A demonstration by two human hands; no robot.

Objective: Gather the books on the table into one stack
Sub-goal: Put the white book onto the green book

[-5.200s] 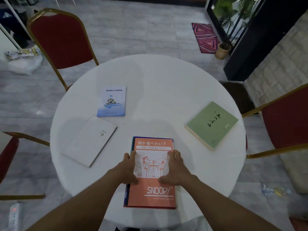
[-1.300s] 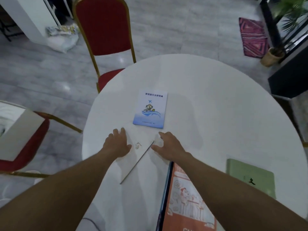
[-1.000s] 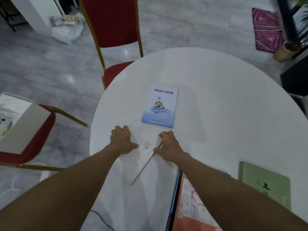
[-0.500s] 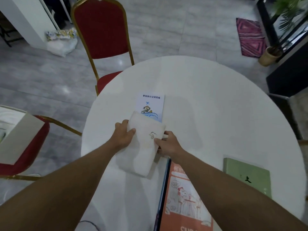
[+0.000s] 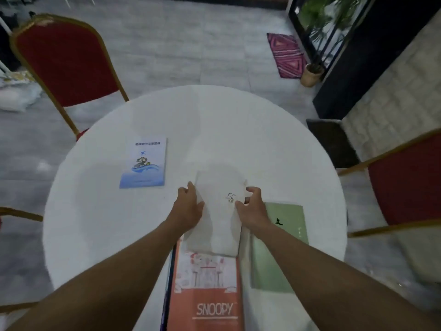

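A white book (image 5: 220, 211) with a small emblem lies over the far end of the orange Snoopy book (image 5: 206, 290) at the near edge of the round white table (image 5: 238, 130). My left hand (image 5: 188, 209) grips its left edge and my right hand (image 5: 253, 209) its right edge. A green book (image 5: 286, 223) lies just right of the orange one, partly under my right forearm. A blue and white booklet (image 5: 144, 163) lies alone on the left of the table.
Red chairs with gold frames stand at the far left (image 5: 64, 65) and at the right (image 5: 405, 180). A potted plant (image 5: 312, 72) and a pink patterned mat (image 5: 287, 54) are on the floor beyond the table.
Both hands took hold of the white book on the left of the table, lifted it and carried it right onto the orange book. The blue booklet stayed put.
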